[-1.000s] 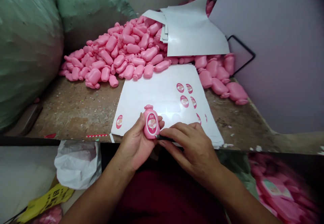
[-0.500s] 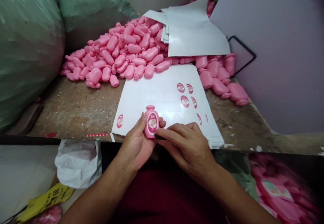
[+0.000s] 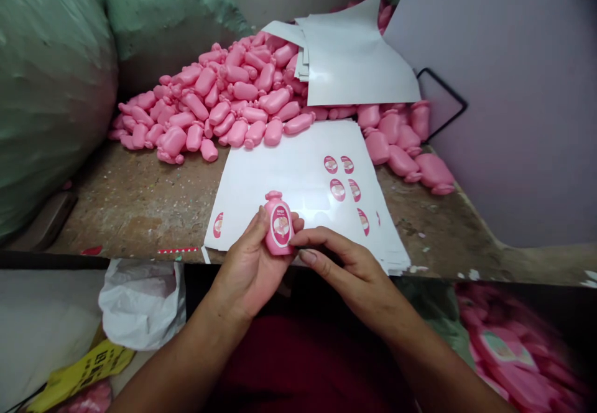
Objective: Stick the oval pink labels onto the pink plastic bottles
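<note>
My left hand (image 3: 247, 267) is closed round a small pink bottle (image 3: 278, 224) that carries an oval label on its front, held upright over the near edge of the table. My right hand (image 3: 347, 264) grips the bottle's lower right side with thumb and fingers curled. Under both hands lies a white sticker sheet (image 3: 280, 180) with a few oval pink labels (image 3: 336, 189) left on it.
A heap of unlabelled pink bottles (image 3: 233, 99) fills the back of the worn wooden table (image 3: 135, 204). Loose white backing sheets (image 3: 354, 61) lie on the heap. Large green sacks (image 3: 51, 83) stand at left. A white plastic bag (image 3: 140, 304) hangs below, and labelled bottles (image 3: 513, 351) lie lower right.
My right hand has turned and closed on the bottle's lower edge; the dark tool seen in its fingers earlier no longer shows. The bottle has barely moved.
</note>
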Tool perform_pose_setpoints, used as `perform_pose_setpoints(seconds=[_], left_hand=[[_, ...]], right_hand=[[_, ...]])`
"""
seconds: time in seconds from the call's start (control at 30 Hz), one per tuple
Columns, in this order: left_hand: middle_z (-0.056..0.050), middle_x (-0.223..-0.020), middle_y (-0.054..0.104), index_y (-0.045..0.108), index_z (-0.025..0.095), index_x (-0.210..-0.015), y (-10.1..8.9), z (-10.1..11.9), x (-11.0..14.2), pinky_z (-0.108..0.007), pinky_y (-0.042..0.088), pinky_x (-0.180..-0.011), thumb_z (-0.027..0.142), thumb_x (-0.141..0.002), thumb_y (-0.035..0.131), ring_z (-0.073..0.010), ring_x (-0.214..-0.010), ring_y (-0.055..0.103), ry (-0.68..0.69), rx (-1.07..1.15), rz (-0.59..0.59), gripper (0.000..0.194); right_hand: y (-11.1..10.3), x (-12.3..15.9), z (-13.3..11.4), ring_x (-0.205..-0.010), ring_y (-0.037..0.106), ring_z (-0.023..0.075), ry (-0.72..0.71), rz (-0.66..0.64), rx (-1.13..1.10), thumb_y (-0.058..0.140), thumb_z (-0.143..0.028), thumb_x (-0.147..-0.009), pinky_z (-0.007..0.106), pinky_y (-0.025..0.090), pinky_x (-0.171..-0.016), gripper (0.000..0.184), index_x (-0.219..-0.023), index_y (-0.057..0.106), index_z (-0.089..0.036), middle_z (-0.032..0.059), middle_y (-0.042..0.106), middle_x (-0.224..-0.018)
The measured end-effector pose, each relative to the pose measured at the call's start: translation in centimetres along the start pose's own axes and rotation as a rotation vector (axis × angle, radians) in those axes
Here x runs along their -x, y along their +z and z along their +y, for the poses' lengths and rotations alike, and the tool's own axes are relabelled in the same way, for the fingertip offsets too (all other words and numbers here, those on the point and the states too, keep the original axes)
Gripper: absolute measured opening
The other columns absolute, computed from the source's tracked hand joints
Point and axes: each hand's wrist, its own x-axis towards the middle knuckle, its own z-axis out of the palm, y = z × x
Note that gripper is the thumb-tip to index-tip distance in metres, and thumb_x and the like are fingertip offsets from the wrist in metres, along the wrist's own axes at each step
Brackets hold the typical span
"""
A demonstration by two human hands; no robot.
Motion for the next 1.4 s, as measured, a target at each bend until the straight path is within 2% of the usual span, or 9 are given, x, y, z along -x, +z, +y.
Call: perform_pose_setpoints(seconds=[0.17,0.27,0.53,0.7,0.93,1.13,1.23,1.33,1.4], left_hand=[[-0.004,-0.085,0.068,0.066,0.015,-0.097,-0.1,0.2,0.1,-0.025,0.055,-0.078,0.027,-0.101,0.047,-0.0122,-0.079,0.068,-0.009,0.020,-0.034,0.023],[-0.005,-0.087,0.069,0.066,0.016,-0.099,-0.3,0.1,0.0,-0.025,0.055,-0.078,0.027,-0.101,0.047,-0.0133,-0.081,0.069,-0.002,0.003,-0.031,0.022],[-0.004,-0.092,0.069,0.063,0.019,-0.106,-1.0,-0.2,-0.3,-0.024,0.055,-0.076,0.027,-0.099,0.052,-0.0135,-0.085,0.069,-0.024,-0.039,-0.054,0.016],[-0.005,-0.089,0.070,0.065,0.018,-0.100,-1.1,-0.1,-0.3,-0.024,0.056,-0.073,0.027,-0.097,0.055,-0.0133,-0.083,0.069,-0.014,-0.051,-0.091,0.014],[-0.005,-0.089,0.071,0.069,0.017,-0.101,-1.3,0.1,-0.2,-0.024,0.056,-0.080,0.026,-0.095,0.059,-0.0129,-0.085,0.070,0.008,-0.076,-0.140,0.015],[-0.005,-0.091,0.072,0.070,0.016,-0.099,-1.6,0.3,-0.3,-0.027,0.057,-0.083,0.025,-0.092,0.063,-0.0148,-0.087,0.071,-0.018,-0.063,-0.163,0.013],[-0.005,-0.091,0.071,0.068,0.017,-0.099,-1.3,0.4,-0.1,-0.028,0.058,-0.083,0.024,-0.092,0.063,-0.0160,-0.088,0.072,0.008,-0.064,-0.170,0.011],[-0.004,-0.093,0.070,0.066,0.018,-0.105,-0.8,0.3,0.0,-0.027,0.058,-0.078,0.023,-0.091,0.065,-0.0160,-0.087,0.071,0.006,-0.092,-0.187,0.015],[-0.003,-0.095,0.069,0.064,0.019,-0.107,-0.6,0.2,0.1,-0.025,0.057,-0.076,0.023,-0.090,0.067,-0.0142,-0.085,0.069,0.004,-0.099,-0.196,0.019]], right_hand=[[-0.4,0.5,-0.3,-0.098,0.068,0.0168,-0.064,0.075,0.189,0.061,-0.024,-0.094,0.030,0.052,-0.086,0.022,-0.115,0.066,-0.028,0.0006,0.074,-0.109],[-0.5,0.7,-0.5,-0.097,0.068,0.0174,-0.155,0.061,0.353,0.061,-0.021,-0.094,0.032,0.050,-0.085,0.023,-0.117,0.064,-0.026,0.0009,0.074,-0.109],[-0.5,0.4,-0.4,-0.077,0.063,0.0153,-0.310,0.033,0.511,0.058,-0.016,-0.096,0.030,0.046,-0.069,0.021,-0.112,0.068,-0.024,0.0003,0.068,-0.086],[-0.3,0.3,-0.3,-0.087,0.066,0.0152,-0.163,0.049,0.298,0.056,-0.018,-0.096,0.028,0.051,-0.079,0.020,-0.109,0.069,-0.026,0.0007,0.071,-0.094],[-0.5,0.1,-0.5,-0.103,0.067,0.0121,0.040,-0.002,-0.055,0.057,-0.028,-0.096,0.022,0.050,-0.095,0.016,-0.104,0.071,-0.030,-0.0034,0.074,-0.108],[-1.7,0.3,-1.7,-0.111,0.067,0.0189,0.057,-0.149,0.140,0.050,-0.031,-0.099,0.031,0.052,-0.097,0.027,-0.117,0.070,-0.028,0.0031,0.074,-0.114],[-1.8,0.2,-2.3,-0.104,0.069,0.0200,-0.005,-0.074,0.283,0.059,-0.029,-0.094,0.032,0.054,-0.091,0.025,-0.117,0.070,-0.027,0.0042,0.074,-0.110],[-1.2,-0.2,-2.3,-0.081,0.068,0.0173,-0.127,0.064,0.377,0.064,-0.022,-0.090,0.029,0.054,-0.075,0.012,-0.099,0.071,-0.024,0.0024,0.072,-0.088],[-0.8,-0.5,-2.1,-0.075,0.065,0.0165,-0.210,0.103,0.412,0.062,-0.019,-0.091,0.028,0.053,-0.070,0.007,-0.091,0.068,-0.023,0.0018,0.067,-0.081]])
